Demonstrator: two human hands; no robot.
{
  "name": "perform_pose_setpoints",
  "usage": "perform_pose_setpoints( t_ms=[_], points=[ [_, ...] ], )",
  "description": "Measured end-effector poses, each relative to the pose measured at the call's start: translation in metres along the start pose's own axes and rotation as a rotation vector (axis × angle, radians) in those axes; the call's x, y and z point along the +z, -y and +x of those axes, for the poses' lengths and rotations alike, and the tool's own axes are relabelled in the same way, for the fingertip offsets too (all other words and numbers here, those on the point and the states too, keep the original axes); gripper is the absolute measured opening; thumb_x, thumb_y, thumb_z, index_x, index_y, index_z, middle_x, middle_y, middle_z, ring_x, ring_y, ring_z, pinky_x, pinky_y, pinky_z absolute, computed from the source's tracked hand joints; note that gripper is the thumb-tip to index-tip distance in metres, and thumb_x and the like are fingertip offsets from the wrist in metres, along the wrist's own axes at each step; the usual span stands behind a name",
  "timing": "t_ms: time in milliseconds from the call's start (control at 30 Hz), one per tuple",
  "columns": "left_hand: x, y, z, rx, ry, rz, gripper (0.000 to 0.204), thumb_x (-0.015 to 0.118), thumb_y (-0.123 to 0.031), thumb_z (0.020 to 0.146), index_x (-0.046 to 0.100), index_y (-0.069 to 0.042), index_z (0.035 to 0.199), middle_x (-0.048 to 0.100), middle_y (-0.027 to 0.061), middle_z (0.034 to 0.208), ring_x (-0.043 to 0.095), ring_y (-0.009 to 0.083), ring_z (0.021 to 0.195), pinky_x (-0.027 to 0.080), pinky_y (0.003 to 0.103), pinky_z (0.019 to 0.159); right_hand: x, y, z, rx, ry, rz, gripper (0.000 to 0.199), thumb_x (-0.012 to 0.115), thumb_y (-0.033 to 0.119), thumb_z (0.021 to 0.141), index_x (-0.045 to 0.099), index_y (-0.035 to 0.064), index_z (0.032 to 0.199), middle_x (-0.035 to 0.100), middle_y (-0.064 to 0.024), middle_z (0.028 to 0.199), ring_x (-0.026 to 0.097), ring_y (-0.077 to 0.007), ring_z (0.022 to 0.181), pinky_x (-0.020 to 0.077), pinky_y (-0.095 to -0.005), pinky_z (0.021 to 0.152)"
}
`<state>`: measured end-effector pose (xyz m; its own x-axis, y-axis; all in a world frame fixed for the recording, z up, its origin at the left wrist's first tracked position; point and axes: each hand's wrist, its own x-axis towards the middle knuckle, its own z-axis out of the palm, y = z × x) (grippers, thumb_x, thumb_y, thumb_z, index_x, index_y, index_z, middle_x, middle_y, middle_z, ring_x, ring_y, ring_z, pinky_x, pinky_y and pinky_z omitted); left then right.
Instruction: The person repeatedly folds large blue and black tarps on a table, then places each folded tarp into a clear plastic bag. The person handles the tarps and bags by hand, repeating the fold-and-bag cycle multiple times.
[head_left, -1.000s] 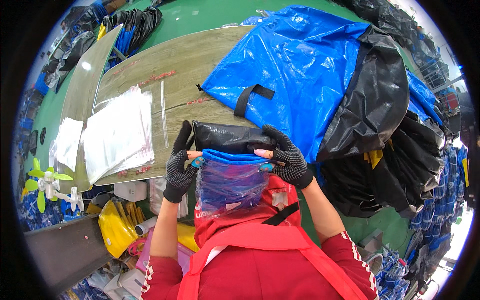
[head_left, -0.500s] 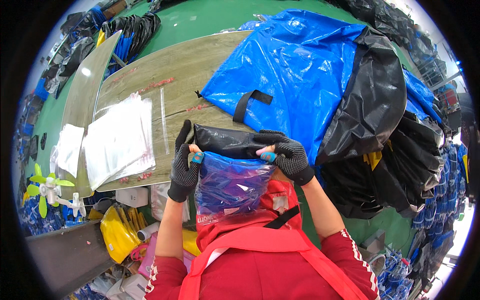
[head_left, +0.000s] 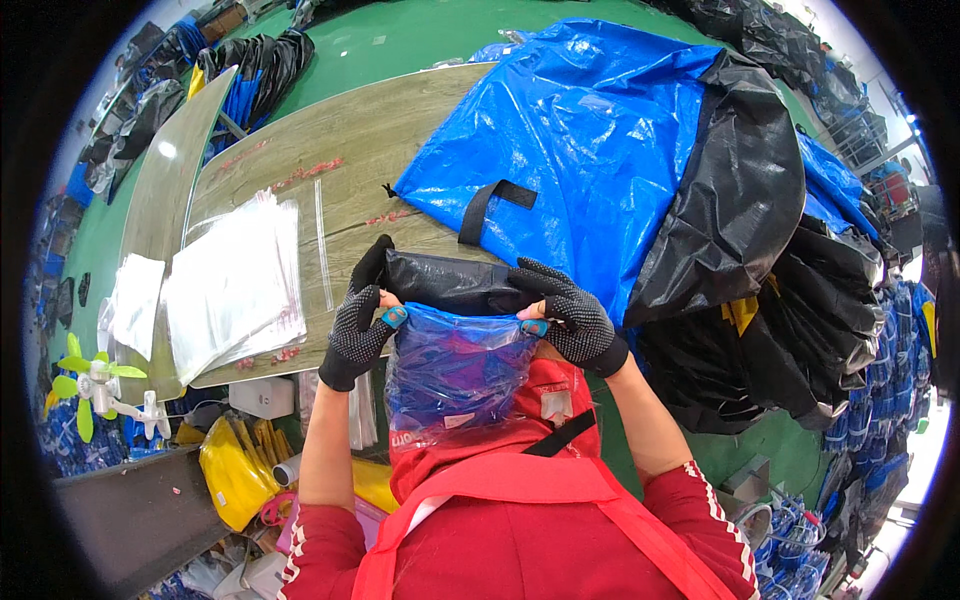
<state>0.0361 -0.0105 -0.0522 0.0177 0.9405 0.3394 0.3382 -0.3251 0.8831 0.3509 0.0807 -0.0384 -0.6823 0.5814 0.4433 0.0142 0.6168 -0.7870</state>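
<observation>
Between both hands hangs a clear plastic bag (head_left: pixel 465 365) with folded blue sheeting inside, over my red apron. A folded black bundle (head_left: pixel 450 283) sticks out above the bag's mouth. My left hand (head_left: pixel 362 325), in a dark dotted glove with bare thumb tip, pinches the left corner of the mouth. At the right corner, my right hand (head_left: pixel 573 322), gloved alike, grips the bag's edge with thumb and fingers. Beyond the right hand, a large blue and black tarpaulin cover (head_left: pixel 570 130) with a black strap (head_left: pixel 490 205) spreads over the table.
A stack of clear plastic bags (head_left: pixel 235 280) lies on the wooden table (head_left: pixel 370 120) at left. A small green-bladed fan (head_left: pixel 95 385) stands near its left corner. Black sheeting (head_left: pixel 720 370) hangs off the right side. Yellow folded pieces (head_left: pixel 235 470) sit below the table at left.
Both hands keep their hold on the bag's mouth. The left hand has shifted slightly left and turned a little; the bag sits almost where it was.
</observation>
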Motion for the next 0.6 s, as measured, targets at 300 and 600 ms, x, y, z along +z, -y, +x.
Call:
perform_pose_setpoints(
  t_ms=[300, 600],
  points=[
    [0.021, -0.045, 0.018, -0.159, -0.328, -0.047, 0.011, 0.067, -0.01, 0.088, 0.061, -0.003, 0.081, 0.063, 0.0061, 0.099, 0.056, 0.0095, 0.081, 0.046, 0.026, 0.072, 0.009, -0.002, 0.012, 0.184, -0.175, 0.054, 0.007, 0.065, 0.007, 0.088, 0.061, 0.0017, 0.09, 0.062, -0.0194, 0.119, 0.063, -0.0261, 0.102, 0.0497, -0.0368, 0.088],
    [0.032, -0.052, 0.043, -0.278, -0.11, -0.376, 0.062, 0.066, -0.026, 0.088, 0.04, -0.004, 0.14, 0.045, 0.014, 0.141, 0.047, 0.0221, 0.126, 0.036, 0.037, 0.107, 0.039, -0.013, 0.09, 0.336, -0.171, 1.634, 0.023, 0.06, 0.025, 0.095, 0.062, 0.0051, 0.106, 0.065, -0.0105, 0.11, 0.06, -0.0188, 0.1, 0.0485, -0.0358, 0.09]
  ],
)
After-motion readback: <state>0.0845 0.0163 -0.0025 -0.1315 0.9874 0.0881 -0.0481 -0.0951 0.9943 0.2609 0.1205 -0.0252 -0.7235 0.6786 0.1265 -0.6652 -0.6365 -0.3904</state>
